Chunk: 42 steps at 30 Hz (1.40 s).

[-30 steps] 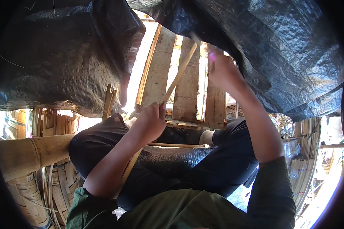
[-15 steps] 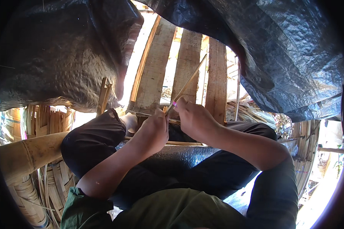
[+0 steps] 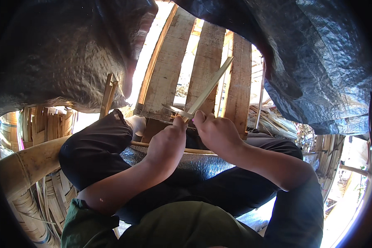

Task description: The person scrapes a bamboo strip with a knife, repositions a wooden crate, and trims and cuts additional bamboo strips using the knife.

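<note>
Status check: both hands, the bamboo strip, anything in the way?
Left hand shut on knife. Right hand shut on bamboo strip, blade at its base. Wooden slats behind, apart.

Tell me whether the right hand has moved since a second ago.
Yes. The right hand came down from high against the wooden slats to meet the left hand at the bamboo strip.

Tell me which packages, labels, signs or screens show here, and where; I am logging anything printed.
None in view: no package, label, sign or screen.
Only the bamboo strip held in the left hand and right hand, a blade, wooden slats and dark plastic sheeting.
</note>
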Motion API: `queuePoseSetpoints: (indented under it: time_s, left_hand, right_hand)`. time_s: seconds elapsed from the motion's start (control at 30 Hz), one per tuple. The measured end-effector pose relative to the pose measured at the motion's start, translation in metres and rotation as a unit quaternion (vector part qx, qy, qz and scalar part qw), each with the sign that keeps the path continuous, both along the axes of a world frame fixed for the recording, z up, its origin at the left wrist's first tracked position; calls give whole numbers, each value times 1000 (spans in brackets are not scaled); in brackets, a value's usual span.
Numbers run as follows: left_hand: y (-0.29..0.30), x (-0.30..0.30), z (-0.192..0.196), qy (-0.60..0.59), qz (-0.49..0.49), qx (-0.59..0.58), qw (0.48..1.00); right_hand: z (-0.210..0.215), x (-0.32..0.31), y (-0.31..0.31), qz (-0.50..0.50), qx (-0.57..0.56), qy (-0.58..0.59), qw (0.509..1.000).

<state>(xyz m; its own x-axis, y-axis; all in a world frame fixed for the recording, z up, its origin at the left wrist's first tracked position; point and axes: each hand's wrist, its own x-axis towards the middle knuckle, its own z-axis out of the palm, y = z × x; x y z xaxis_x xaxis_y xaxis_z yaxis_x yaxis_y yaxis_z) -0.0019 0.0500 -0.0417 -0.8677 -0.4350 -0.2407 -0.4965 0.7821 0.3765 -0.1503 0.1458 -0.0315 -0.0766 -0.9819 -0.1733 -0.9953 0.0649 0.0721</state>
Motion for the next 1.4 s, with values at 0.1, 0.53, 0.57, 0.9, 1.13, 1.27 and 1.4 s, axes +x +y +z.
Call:
queuePoseSetpoints:
  time_s: [0.1, 0.53, 0.57, 0.9, 1.13, 1.27, 1.4]
  left_hand:
    - [-1, -2, -1, -10, -5, 3, 1000]
    - [2, 6, -6, 29, -2, -18, 999]
    - [3, 5, -6, 31, -6, -13, 999]
    - [-2, 8, -4, 35, 8, 37, 999]
    - [-2, 5, 1, -7, 5, 48, 999]
    - [-5, 11, -7, 63, -29, 5, 998]
    - [-1, 10, -21, 87, 0, 72, 994]
  right_hand:
    - [-2, -5, -1, 2, -35, -9, 999]
    - [2, -20, -8, -50, 2, -70, 996]
    - [2, -18, -5, -45, 12, -73, 996]
    - [13, -13, -12, -74, 33, -97, 992]
    - [1, -65, -14, -85, -49, -76, 992]
    - [10, -33, -10, -66, 18, -108, 992]
    - [-3, -68, -9, -90, 13, -116, 989]
